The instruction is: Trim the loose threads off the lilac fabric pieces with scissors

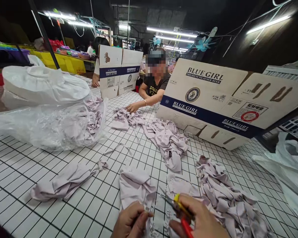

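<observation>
At the bottom edge my left hand (132, 222) pinches the edge of a pale lilac fabric piece (135, 185) that lies on the white gridded table (39, 172). Right beside it, my right hand (201, 219) grips small thread snips (180, 210) with a yellow and red handle, blades pointing left toward the pinched cloth. More lilac pieces are heaped just right of my right hand (228, 198), and one folded piece (64, 181) lies to the left.
A large Blue Girl beer carton (228, 99) stands at the right and another carton (119, 71) farther back. A clear plastic bag of fabric (49, 122) sits at left. A person across the table (155, 84) handles a lilac pile (125, 119). White bags (288, 165) lie far right.
</observation>
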Available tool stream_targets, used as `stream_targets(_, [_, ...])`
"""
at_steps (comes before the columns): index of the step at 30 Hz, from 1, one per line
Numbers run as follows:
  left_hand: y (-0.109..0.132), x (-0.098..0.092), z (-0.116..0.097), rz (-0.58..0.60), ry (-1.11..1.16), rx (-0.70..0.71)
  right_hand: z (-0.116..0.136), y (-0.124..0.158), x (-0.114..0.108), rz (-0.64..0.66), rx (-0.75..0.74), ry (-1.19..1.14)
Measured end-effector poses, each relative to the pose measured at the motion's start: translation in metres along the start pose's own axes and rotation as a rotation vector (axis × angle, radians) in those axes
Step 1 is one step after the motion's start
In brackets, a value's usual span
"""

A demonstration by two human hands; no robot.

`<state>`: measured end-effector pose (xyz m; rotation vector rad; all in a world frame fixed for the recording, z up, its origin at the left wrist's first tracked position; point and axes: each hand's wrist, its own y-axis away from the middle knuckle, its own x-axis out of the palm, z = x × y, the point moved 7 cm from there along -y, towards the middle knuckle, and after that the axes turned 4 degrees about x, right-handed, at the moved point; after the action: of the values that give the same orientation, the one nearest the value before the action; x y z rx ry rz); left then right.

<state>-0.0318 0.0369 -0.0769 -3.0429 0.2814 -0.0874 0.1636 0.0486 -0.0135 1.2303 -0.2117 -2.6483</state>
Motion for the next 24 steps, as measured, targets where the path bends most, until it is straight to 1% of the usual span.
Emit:
stream_targets(1, [0.001,0.005,-0.005,0.039,-0.009,0.019,0.004,0.010,0.014,-0.016,-0.032,0.030])
stream_targets(3, [0.005,0.012,-0.011,0.105,-0.030,0.037,0.008,0.023,0.033,-0.047,-0.052,0.081])
stream_targets(5, [0.010,0.016,-0.015,0.153,-0.058,0.036,0.007,0.030,0.042,-0.076,-0.030,0.113])
stream_targets(8, [0.017,0.018,-0.018,0.178,-0.095,0.030,0.002,0.039,0.044,-0.073,-0.009,0.119])
stream_targets(12, [0.023,0.023,-0.023,0.185,-0.129,0.054,-0.007,0.053,0.044,-0.023,-0.007,0.088])
stream_targets(15, [0.026,0.029,-0.026,0.199,-0.164,0.081,-0.013,0.061,0.040,-0.055,0.005,0.080])
stream_targets(19, [0.029,0.036,-0.029,0.232,-0.183,0.101,-0.018,0.066,0.043,-0.031,0.012,0.085])
stream_targets(24, [0.032,0.038,-0.031,0.258,-0.202,0.129,-0.019,0.068,0.046,-0.012,0.040,0.096])
